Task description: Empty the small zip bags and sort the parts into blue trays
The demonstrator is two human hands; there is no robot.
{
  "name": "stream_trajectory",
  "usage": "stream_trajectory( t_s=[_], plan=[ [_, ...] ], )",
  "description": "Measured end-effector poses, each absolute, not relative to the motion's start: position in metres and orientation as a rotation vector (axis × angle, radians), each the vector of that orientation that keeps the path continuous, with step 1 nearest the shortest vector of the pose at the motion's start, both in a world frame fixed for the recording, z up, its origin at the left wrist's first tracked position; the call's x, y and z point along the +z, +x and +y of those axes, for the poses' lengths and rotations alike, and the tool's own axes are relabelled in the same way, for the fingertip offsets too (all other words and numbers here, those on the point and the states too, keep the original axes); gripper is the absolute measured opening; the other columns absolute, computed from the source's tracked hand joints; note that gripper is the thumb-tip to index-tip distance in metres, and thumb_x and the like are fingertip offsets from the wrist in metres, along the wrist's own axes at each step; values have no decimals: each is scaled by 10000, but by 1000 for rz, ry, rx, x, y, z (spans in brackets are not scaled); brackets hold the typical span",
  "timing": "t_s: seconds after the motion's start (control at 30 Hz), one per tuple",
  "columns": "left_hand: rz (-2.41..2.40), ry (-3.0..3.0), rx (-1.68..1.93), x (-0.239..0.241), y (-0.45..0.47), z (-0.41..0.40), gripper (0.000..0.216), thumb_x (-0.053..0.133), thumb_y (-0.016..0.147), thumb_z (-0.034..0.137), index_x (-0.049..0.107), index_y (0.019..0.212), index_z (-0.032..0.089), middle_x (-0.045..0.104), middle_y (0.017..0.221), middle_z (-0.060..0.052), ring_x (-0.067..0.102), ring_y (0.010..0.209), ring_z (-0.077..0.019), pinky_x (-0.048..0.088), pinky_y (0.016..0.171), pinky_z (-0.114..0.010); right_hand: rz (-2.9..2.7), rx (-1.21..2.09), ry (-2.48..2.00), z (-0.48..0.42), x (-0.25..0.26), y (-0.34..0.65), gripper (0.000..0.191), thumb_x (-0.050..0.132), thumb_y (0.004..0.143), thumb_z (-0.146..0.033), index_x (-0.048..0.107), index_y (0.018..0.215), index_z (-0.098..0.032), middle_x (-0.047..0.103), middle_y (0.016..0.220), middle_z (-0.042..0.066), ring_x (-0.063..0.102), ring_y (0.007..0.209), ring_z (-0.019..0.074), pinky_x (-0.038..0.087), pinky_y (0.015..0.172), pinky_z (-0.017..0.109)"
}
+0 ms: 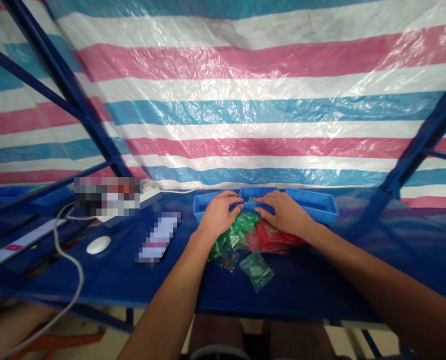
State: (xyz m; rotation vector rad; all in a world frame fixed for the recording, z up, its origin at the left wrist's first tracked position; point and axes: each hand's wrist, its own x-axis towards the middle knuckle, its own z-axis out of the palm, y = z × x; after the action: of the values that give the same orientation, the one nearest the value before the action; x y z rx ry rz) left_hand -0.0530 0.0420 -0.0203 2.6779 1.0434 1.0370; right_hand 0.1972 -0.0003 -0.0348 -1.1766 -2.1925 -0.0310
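My left hand [221,212] and my right hand [282,212] are at the two sides of a small blue plastic bin [258,191]. On each hand the fingers lie over its near part with the thumb lower, and the bin's blue edge shows between them. Just below the hands lies a heap of green plastic packets [238,230], beside a pile of red plastic packets [268,239]. A clear packet [228,261] with thin, dark pieces lies at the heap's near side. One flat green packet [257,271] with thin pieces inside is closer to me.
Blue bins stand left [199,207] and right [326,204] of the middle one. Leftward on the blue table [121,280] are a phone [158,237], a white mouse [98,245], a white cable [78,280] and a power strip [143,196]. Striped sheeting [264,110] hangs behind.
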Motion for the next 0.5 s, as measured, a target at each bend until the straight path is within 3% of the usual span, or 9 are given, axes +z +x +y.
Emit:
stream_trajectory(
  t_s=[0.27, 0.5],
  plan=[
    [977, 2697, 997, -24, -57, 51, 292, 679, 915, 118, 838, 1118, 255, 769, 1196, -73, 744, 1100, -243, 596, 1039, -420, -2207, 145, -1108, 0, -32, 206, 376, 525, 1032, -179, 772, 1297, -279, 802, 1179, 84, 753, 1074, 296, 570, 993, 457],
    [961, 2678, 959, -19, -59, 48, 242, 691, 925, 139, 835, 1092, 237, 759, 1134, -72, 740, 1031, -229, 592, 983, -385, -2220, 209, -1094, 1, -32, 209, 385, 509, 1030, -176, 773, 1288, -286, 806, 1219, 67, 759, 1104, 307, 575, 992, 470]
  ],
)
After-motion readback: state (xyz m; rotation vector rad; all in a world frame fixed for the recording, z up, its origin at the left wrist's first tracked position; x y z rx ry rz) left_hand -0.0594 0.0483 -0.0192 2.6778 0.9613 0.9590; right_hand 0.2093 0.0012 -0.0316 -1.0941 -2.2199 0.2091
